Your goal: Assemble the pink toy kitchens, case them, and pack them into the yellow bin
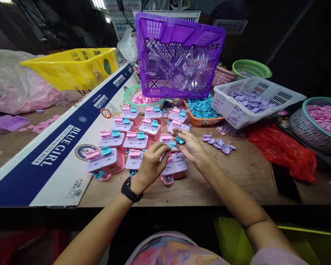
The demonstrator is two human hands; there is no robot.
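Rows of pink and lilac toy boxes (103,163) stand on the bench, most with a pink and a blue plastic piece on top. Over the nearest ones, my left hand (153,161), with a black band on its wrist, pinches a small light-blue plastic piece (172,144). My right hand (192,146) is curled just beside it, its fingers closed on another blue plastic piece (180,140). Both hands partly cover the boxes beneath. To the right of my right hand lie several loose lilac plastic parts (217,144).
Behind the boxes, a purple crate (180,31) of clear parts leans above an orange basket (202,120) of blue pieces. A white basket (237,117) holds lilac parts. Flattened cardboard (63,147) lies left. A red bag (287,151) and a phone (285,182) lie right.
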